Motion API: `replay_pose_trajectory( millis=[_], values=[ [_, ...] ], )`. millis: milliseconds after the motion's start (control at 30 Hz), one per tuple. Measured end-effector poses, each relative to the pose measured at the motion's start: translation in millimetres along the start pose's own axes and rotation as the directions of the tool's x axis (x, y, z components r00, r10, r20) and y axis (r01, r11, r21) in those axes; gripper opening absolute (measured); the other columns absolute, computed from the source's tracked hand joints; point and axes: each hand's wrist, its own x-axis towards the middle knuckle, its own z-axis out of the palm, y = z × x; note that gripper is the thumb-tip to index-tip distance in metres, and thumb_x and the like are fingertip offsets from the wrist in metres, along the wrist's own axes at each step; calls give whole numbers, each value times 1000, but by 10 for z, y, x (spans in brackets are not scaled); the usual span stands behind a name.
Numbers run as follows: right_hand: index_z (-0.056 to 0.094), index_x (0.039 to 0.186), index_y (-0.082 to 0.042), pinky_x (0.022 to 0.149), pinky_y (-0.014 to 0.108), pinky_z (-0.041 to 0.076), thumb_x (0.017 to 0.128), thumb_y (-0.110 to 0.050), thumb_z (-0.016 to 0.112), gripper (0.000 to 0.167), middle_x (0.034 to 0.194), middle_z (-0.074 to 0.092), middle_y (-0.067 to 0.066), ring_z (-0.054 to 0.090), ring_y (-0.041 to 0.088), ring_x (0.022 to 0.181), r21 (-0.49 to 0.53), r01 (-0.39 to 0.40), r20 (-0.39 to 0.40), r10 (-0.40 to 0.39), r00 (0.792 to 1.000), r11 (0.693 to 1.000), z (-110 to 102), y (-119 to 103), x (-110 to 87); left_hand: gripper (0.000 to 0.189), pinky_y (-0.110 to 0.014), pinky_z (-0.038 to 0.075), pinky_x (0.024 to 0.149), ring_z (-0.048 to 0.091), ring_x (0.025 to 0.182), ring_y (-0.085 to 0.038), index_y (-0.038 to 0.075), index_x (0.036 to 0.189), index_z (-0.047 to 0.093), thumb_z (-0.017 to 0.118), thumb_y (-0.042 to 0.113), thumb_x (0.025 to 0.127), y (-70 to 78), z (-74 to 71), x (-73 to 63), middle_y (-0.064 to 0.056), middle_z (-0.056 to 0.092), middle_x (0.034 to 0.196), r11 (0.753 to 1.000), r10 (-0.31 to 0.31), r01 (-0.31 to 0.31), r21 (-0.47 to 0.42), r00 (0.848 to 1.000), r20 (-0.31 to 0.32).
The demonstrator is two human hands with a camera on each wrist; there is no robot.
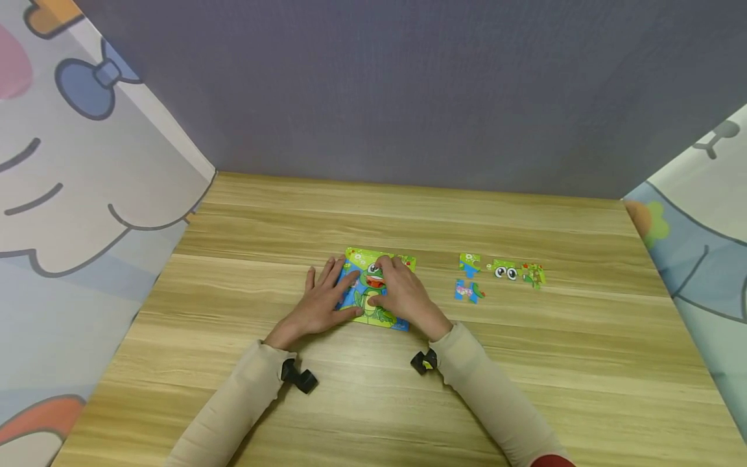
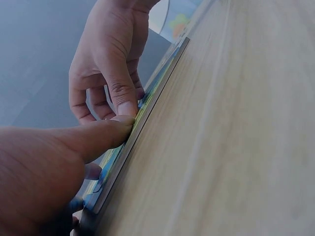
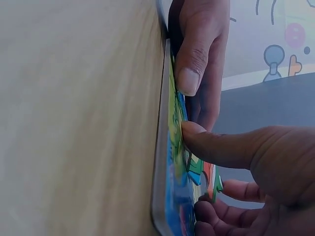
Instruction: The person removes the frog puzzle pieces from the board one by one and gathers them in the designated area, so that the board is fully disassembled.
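In the head view a frog jigsaw puzzle board (image 1: 382, 318) lies flat on the table, its picture largely filled in. My left hand (image 1: 323, 301) rests on the board's left edge with fingers spread and thumb along the near edge. Over the middle and right of the board is my right hand (image 1: 405, 295), thumb and curled fingers around a frog puzzle piece (image 1: 375, 280) with a red mouth. Seen from the right wrist, that piece stands tilted up from the board, its red and green part near the fingertips. The hand hides the board's right side.
To the right lie several loose pieces: a green and blue one (image 1: 469, 264), a blue one with pink flowers (image 1: 467, 291), one with two eyes (image 1: 505, 271) and a green one with red spots (image 1: 533, 274). A grey panel (image 1: 420, 97) stands behind the wooden table (image 1: 373, 402).
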Motion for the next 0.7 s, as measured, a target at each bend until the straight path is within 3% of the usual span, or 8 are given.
replay_pose_trajectory(
  millis=[300,567,700],
  values=[
    [51,130,-9,84,45,56,81,-20,85,61,124,61,16,64,30,104,28,26,9,-26,1000,999,-29,-3,-9,76,-76,-4,116,-1,157,-44,10,157,33,66,41,95,2,-3,-8,-21,1,169,1000,6,-6,2,1000,-10],
    [57,132,-3,72,28,52,91,-4,71,43,107,62,13,61,15,81,229,161,-1,-165,986,960,-121,70,-6,77,-75,-4,117,-1,157,-42,12,157,34,66,42,95,-10,4,-2,-20,2,170,1000,7,-7,7,1000,-20],
    [60,130,-2,68,24,52,96,-2,63,34,105,65,13,62,14,76,298,184,-17,-187,982,937,-127,101,7,77,-75,-4,117,0,157,-43,11,157,34,67,42,95,-10,5,-1,-21,3,169,1000,9,-9,12,1000,-20]
  ],
)
